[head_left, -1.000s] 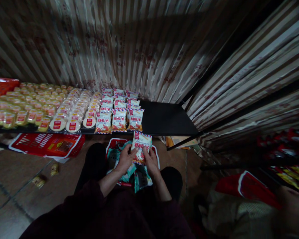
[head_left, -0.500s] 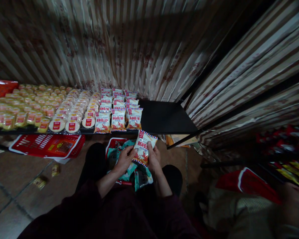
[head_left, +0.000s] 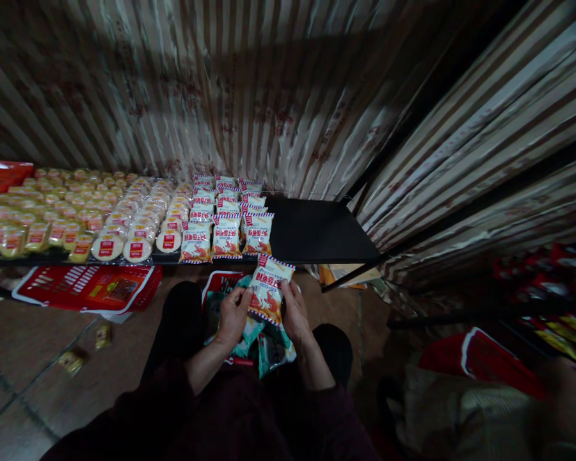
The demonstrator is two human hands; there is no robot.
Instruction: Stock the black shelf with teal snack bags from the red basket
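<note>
A glossy film packet (head_left: 269, 293), pillow-shaped with crimped, striped ends, is held over the basket; its lower left edge is grasped by the left hand (head_left: 233, 316), and its three o'clock edge is pinched by the right hand (head_left: 296, 314), with the thumb laid on the front. Directions are taken from this packet. Beneath it, toward six o'clock, crinkled teal bags (head_left: 272, 352) are heaped in a red plastic basket (head_left: 219, 276) set between the knees. At eleven o'clock, matching white packets (head_left: 227, 238) are stood in three rows on a smooth, flat black shelf (head_left: 319, 232). Flat round items (head_left: 137, 250) in clear wrap are lined up at ten, and, farther out, small blocky yellow packs (head_left: 38, 237) are massed. A slotted red basket (head_left: 79, 282) is seen below the shelf at nine; two yellow packs (head_left: 72, 362) are scattered on the tiled floor (head_left: 24, 384) between eight and nine. At twelve, the view is closed by pleated striped fabric (head_left: 269, 115). At four, another person (head_left: 465, 410) is dimly shown.
</note>
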